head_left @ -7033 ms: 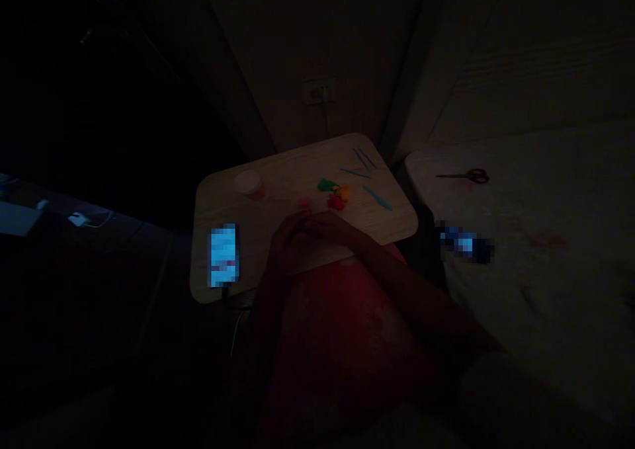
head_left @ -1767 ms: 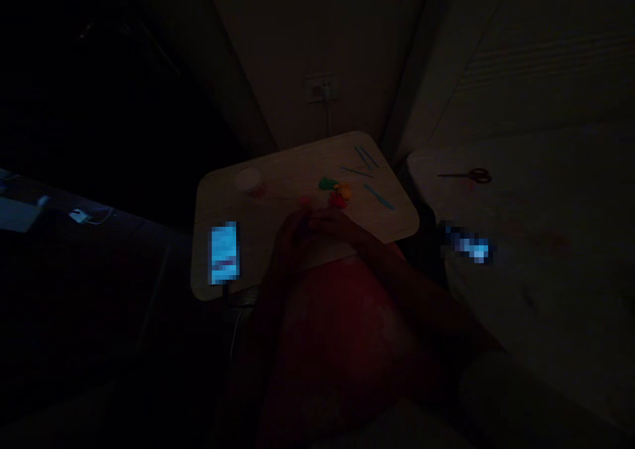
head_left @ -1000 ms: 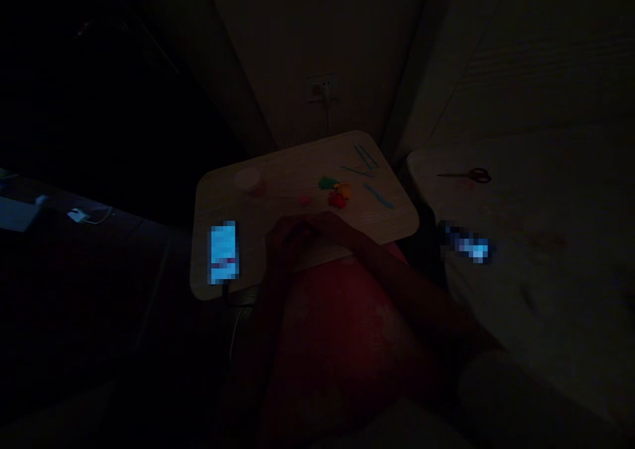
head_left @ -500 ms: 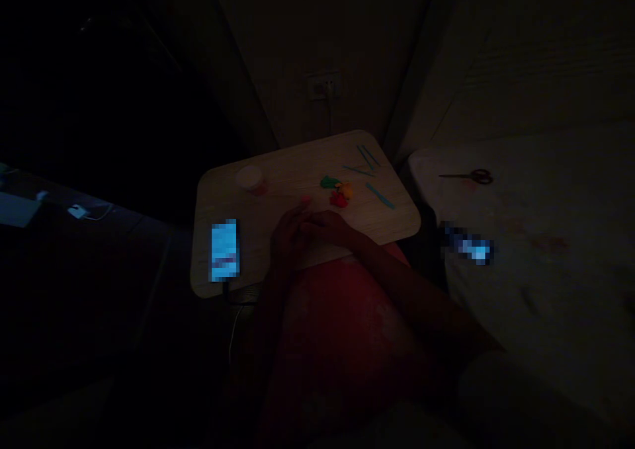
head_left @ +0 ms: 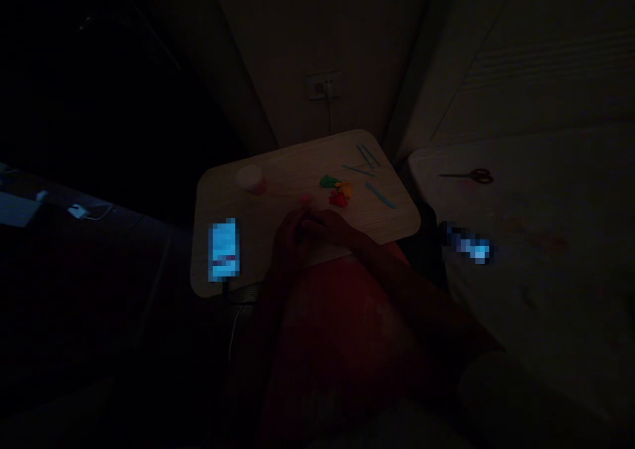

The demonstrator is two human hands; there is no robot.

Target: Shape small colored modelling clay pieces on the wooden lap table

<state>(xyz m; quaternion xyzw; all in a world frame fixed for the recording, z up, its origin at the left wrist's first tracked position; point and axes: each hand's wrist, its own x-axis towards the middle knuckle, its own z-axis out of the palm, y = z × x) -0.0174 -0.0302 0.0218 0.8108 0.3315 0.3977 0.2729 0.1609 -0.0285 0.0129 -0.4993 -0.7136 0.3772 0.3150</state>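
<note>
In the dim head view, my left hand [head_left: 288,239] and my right hand [head_left: 329,227] are pressed together over the front of a small wooden-topped table [head_left: 278,164]. Their fingers are curled in against each other, and whatever lies between them is hidden. Just beyond the fingertips lies a small pink lump [head_left: 305,200], which looks like modelling clay. To its right, green [head_left: 328,182], orange [head_left: 345,190] and red [head_left: 338,200] lumps sit in a touching cluster.
Thin blue-green sticks [head_left: 358,170] and a wider blue-green tool [head_left: 380,196] lie at the right. A pale-lidded tub [head_left: 249,178] stands at the left, behind a lit, cabled phone [head_left: 224,250]. Scissors [head_left: 466,175] and another lit device [head_left: 470,245] rest on a pale surface.
My fingers have drawn in slightly and curl more tightly together; the left fingers stretched further forward before. The lumps and tools have stayed in place.
</note>
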